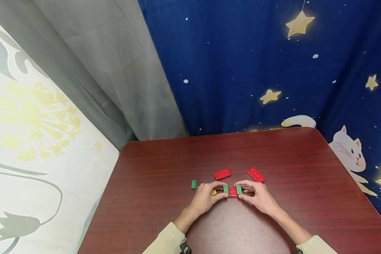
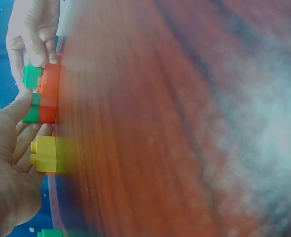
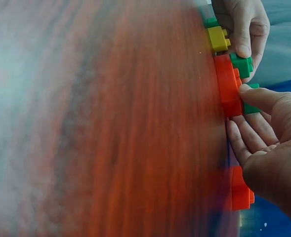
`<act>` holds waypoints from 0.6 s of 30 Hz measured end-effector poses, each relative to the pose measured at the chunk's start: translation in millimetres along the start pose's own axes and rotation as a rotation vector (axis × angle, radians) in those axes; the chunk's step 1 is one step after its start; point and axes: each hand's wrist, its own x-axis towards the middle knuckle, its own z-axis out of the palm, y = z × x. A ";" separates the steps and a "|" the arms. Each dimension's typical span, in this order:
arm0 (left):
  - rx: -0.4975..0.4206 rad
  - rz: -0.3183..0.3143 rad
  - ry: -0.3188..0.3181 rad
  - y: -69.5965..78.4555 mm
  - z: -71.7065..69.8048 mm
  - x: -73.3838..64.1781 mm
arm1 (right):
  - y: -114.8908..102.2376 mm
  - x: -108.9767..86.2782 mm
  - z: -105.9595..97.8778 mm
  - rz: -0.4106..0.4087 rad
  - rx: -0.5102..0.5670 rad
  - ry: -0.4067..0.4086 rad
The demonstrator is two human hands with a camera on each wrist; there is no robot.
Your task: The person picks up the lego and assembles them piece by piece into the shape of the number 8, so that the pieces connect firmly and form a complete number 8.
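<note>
On the reddish-brown, wood-grained surface (image 1: 146, 162), the landmark red brick (image 1: 232, 191) is lying between both hands, showing raised round studs in two rows along its glossy top. Whether its studs are carrying any lettering is too small to tell. The left hand (image 1: 206, 197) is pinching a two-stud green brick (image 1: 225, 189) between thumb and fingers at the landmark's left end; the right hand (image 1: 260, 198) is likewise pinching a matching green brick (image 1: 239, 189) at its right end. Both green bricks are sitting crosswise on the landmark; how firmly they are seated, one cannot tell. A studded yellow brick (image 1: 214, 192) is resting near the landmark's left, partly hidden by the left hand, and a spare green brick (image 1: 193, 184) is standing farther left. Beyond the landmark, two red bricks are lying: one (image 1: 222, 174) to its left, another (image 1: 255, 175), set at a slant, to its right.
</note>
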 end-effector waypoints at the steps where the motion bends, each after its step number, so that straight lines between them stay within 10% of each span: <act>1: -0.001 0.000 0.000 0.1 0.0 0.1 | 0.3 -0.2 -0.1 0.001 -0.010 0.001; 18: 0.022 -0.015 -0.012 2.2 -3.3 -2.2 | -0.6 1.5 2.9 -0.016 -0.096 0.014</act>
